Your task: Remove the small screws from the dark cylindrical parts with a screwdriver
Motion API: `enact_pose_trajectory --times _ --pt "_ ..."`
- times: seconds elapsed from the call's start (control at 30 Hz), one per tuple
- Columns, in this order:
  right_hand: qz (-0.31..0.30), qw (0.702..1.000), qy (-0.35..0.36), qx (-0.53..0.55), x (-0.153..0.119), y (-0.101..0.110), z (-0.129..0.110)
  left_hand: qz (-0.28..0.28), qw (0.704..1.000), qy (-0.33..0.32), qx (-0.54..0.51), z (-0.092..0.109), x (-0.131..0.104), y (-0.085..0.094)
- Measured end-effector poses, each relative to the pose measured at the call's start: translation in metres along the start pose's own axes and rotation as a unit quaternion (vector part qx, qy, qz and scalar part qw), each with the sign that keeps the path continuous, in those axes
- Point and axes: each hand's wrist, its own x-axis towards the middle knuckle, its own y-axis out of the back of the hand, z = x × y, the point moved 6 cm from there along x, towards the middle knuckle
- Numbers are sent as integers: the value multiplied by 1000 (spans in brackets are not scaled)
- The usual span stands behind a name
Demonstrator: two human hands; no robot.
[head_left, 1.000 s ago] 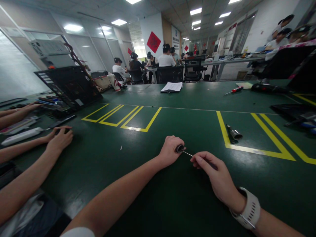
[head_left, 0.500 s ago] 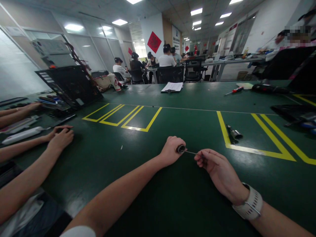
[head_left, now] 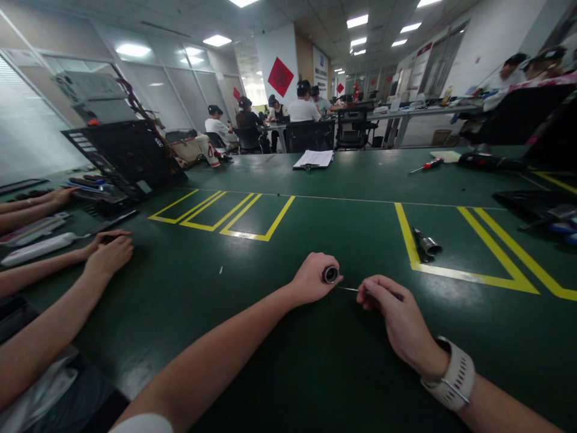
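Observation:
My left hand [head_left: 313,278] is closed around a short cylindrical metal part [head_left: 330,275]. The part's round, hollow mouth with a dark rim faces me; my fingers hide the rest. To its right, my right hand [head_left: 383,300] pinches a thin screwdriver-like tool [head_left: 348,289]. The tool's slim metal shaft points left, its tip just below the cylinder's mouth and apart from it. A bit of dark handle shows behind my fingers. A second metal cylinder [head_left: 430,245] with a dark piece beside it lies inside a yellow-taped area on the right.
The green table [head_left: 252,337] carries yellow tape outlines [head_left: 282,218]. Farther back lie a clipboard with paper [head_left: 314,159] and a red-handled screwdriver [head_left: 426,166]. Another person's hands [head_left: 108,252] rest at the left, near a black rack-like panel [head_left: 130,156]. Black items [head_left: 541,207] lie far right.
The tool's tip has come out of the cylinder's mouth and dropped below it. My left hand has turned the cylinder's opening more toward me.

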Motion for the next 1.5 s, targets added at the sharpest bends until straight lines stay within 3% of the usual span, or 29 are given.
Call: enact_pose_trajectory --times 0.37,0.57,0.73,1.17,1.5 --pt "54 998 15 -1 -2 8 -6 -17 1000 7 -3 -3 0 -2" --pt "21 998 14 -52 -2 1 -5 19 999 33 -38 -7 0 1" --pt "15 997 27 -73 -2 2 -3 18 999 25 -40 -6 0 1" --pt "57 993 27 -98 -3 10 0 -7 999 32 -37 -4 0 2" --pt "84 994 26 -72 -4 12 -1 -21 999 -17 -41 4 0 0"
